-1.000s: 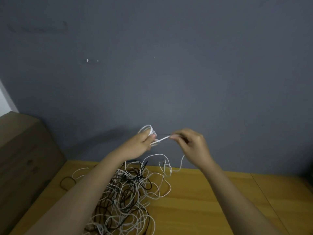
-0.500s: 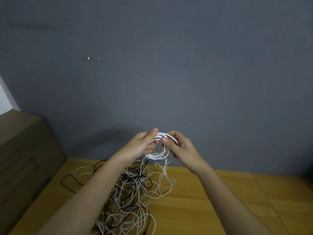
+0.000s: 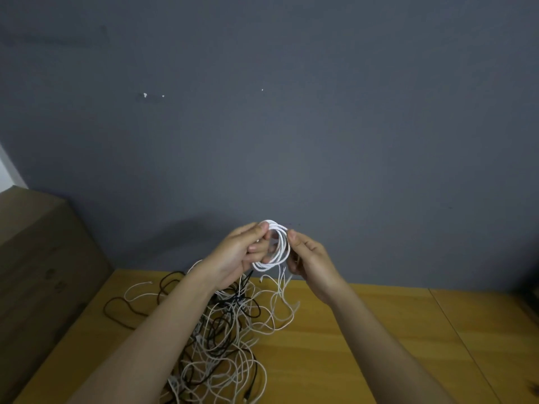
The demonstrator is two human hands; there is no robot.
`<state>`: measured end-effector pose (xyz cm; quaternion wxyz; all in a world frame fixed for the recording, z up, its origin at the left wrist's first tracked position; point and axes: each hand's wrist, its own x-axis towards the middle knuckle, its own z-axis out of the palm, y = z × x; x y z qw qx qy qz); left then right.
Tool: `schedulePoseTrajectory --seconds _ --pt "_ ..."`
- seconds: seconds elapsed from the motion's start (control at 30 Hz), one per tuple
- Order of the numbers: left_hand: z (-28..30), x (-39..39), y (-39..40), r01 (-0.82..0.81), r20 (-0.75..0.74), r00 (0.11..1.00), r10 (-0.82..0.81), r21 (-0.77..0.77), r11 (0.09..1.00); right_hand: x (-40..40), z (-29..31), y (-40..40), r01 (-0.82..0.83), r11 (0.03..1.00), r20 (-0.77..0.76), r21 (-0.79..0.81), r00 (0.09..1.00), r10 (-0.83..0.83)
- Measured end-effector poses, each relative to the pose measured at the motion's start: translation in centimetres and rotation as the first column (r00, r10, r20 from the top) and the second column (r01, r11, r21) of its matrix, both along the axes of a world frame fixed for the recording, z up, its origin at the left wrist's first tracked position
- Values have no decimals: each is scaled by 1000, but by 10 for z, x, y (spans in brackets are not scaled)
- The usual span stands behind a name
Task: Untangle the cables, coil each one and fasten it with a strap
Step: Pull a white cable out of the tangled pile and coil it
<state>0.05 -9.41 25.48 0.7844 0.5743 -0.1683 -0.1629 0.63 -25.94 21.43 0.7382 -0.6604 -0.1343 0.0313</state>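
A small white cable coil (image 3: 279,246) is held up in front of the grey wall, above the table. My left hand (image 3: 239,255) grips the coil's left side, thumb on top and fingers through the loops. My right hand (image 3: 309,260) pinches its right side. Loose white strands hang from the coil down to a tangle of white and black cables (image 3: 230,330) lying on the wooden table (image 3: 379,345) under my left forearm. No strap shows.
A brown cardboard box (image 3: 38,266) stands against the table's left edge. The grey wall (image 3: 291,126) rises right behind the table. A dark object (image 3: 530,293) sits at the far right edge. A seam runs across the table's right part.
A second ago my right hand held a straight stretch of cable out to the right. It has come in to the coil, and the coil has gained loops and stands more upright.
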Motion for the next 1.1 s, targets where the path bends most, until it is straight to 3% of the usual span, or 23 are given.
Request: schedulePoseTrajectory --seconds 0.1,0.2,0.3,0.37,0.43,0.5,0.53,0.6,0.67,0.73,0.8,0.87,1.0,1.1 --pt "4 7 -1 -114 -109 989 97 -158 981 -4 -27 -1 -21 999 -77 -39 997 18" --pt "5 12 -10 -261 -125 962 241 -185 947 -16 -55 6 -43 956 -83 -291 996 20" --pt "4 17 -19 -318 -136 946 293 -234 919 -27 -70 13 -54 711 71 -701 987 144" --pt "1 21 -23 -350 -4 936 351 -82 933 -32 -70 15 49 509 207 -860 943 259" --pt "-10 26 -23 -421 220 898 382 170 891 -37 -62 15 173 423 328 -890 885 330" --pt "-25 27 -16 -465 439 861 256 478 745 -39 -47 14 247 468 421 -848 851 313" --pt "-32 27 -10 -464 499 856 132 633 619 -39 -39 11 262 510 445 -819 851 277" --pt "-43 29 5 -416 478 874 -82 826 381 -33 -28 -1 299 571 463 -765 871 165" --pt "-46 27 14 -339 397 901 -174 896 288 -20 -23 -20 391 545 488 -742 872 39" --pt "-44 21 17 -217 308 928 -209 904 369 -5 -26 -37 461 551 484 -696 868 -115" --pt "-38 14 18 -46 199 958 -209 820 571 10 -32 -49 490 648 417 -584 865 -279" --pt "-26 7 20 73 142 961 -236 697 714 23 -43 -58 499 670 338 -549 866 -368" --pt "-9 6 22 103 160 962 -223 543 833 38 -67 -61 317 576 168 -753 940 -297" --pt "-2 9 21 9 190 977 -100 427 904 43 -60 -60 291 652 22 -700 922 -388"
